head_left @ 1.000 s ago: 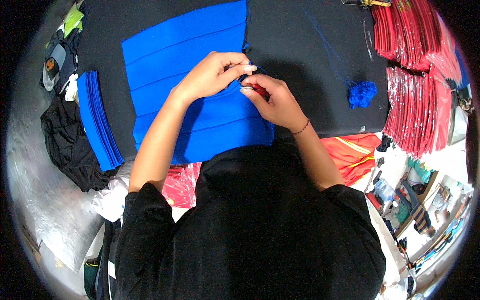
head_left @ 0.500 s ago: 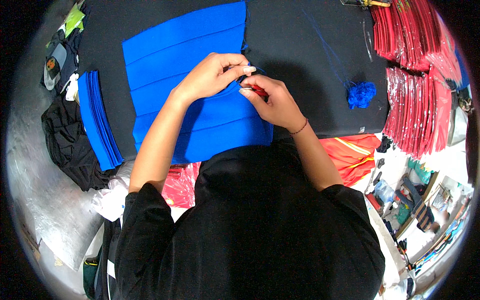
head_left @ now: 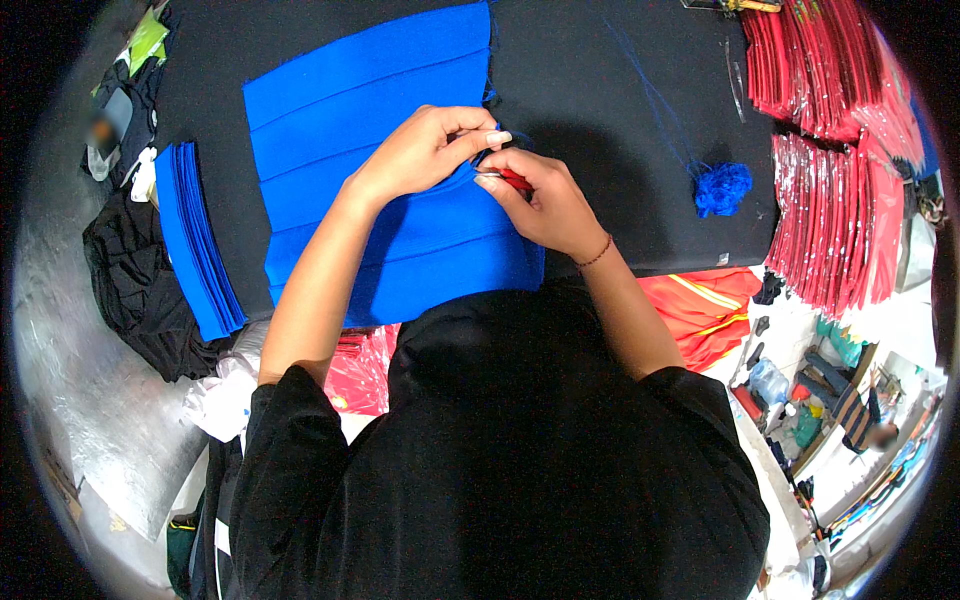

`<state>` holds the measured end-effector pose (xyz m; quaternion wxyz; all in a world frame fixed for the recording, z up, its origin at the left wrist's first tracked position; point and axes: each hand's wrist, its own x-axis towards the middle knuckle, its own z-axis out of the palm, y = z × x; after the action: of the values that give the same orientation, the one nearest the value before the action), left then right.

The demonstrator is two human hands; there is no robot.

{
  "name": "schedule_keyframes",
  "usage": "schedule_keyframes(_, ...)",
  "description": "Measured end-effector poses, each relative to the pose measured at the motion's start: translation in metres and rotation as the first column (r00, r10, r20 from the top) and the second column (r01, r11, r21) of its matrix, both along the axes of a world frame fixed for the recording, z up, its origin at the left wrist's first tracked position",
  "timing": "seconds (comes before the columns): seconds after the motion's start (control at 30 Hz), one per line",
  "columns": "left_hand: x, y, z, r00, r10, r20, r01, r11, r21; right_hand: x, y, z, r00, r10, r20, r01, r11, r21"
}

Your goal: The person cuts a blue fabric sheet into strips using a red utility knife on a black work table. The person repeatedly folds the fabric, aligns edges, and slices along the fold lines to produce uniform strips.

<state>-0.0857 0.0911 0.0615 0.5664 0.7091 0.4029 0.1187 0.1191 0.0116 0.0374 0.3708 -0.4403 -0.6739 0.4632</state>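
A blue fabric panel point(head_left: 365, 85) with several crosswise seams or folds lies on the black tabletop. At its right edge, my left hand point(head_left: 435, 145) is closed, pinching the blue fabric between thumb and fingers. Close beside it, my right hand point(head_left: 545, 200) is closed around a small red-handled tool point(head_left: 515, 180). The tool's tip is at the fabric edge, mostly hidden by my fingers, so its exact kind does not show. Loose blue threads stick out near the left fingertips.
A tangle of blue thread point(head_left: 722, 189) lies to the right, with strands trailing from it. Stacks of red, plastic-wrapped pieces point(head_left: 830, 220) line the right side. Folded blue strips point(head_left: 200, 240) stand at the left edge, beside black cloth point(head_left: 135, 280). Another person point(head_left: 862, 420) is far off at lower right.
Both hands stay nearly still at the fabric edge; the right hand shifts very slightly left. The person in the background has changed posture.
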Motion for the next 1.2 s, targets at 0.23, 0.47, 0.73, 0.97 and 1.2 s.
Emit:
schedule_keyframes(0.23,-0.001,-0.001,-0.009,0.999,0.014,0.049,-0.016,0.999,0.037,-0.001,0.001,0.001,1.0,-0.007,-0.007,0.007,1.0,0.005)
schedule_keyframes(0.47,0.001,-0.001,-0.015,0.999,0.03,0.04,-0.031,0.999,0.034,0.0,-0.001,0.002,0.999,0.003,0.035,-0.004,1.0,0.022)
schedule_keyframes(0.73,0.003,-0.007,-0.023,0.99,0.086,0.114,-0.094,0.994,0.064,0.025,-0.01,-0.013,0.936,-0.184,0.3,0.089,0.949,0.303)
schedule_keyframes(0.97,0.006,-0.006,-0.02,0.999,0.04,-0.022,-0.033,0.962,0.269,0.002,0.001,-0.016,0.773,-0.432,-0.465,0.167,0.845,-0.507)
schedule_keyframes(1.2,0.007,-0.001,-0.008,0.988,0.008,-0.153,0.028,0.973,0.229,0.013,0.014,-0.015,0.839,-0.385,-0.386,0.033,0.742,-0.67)
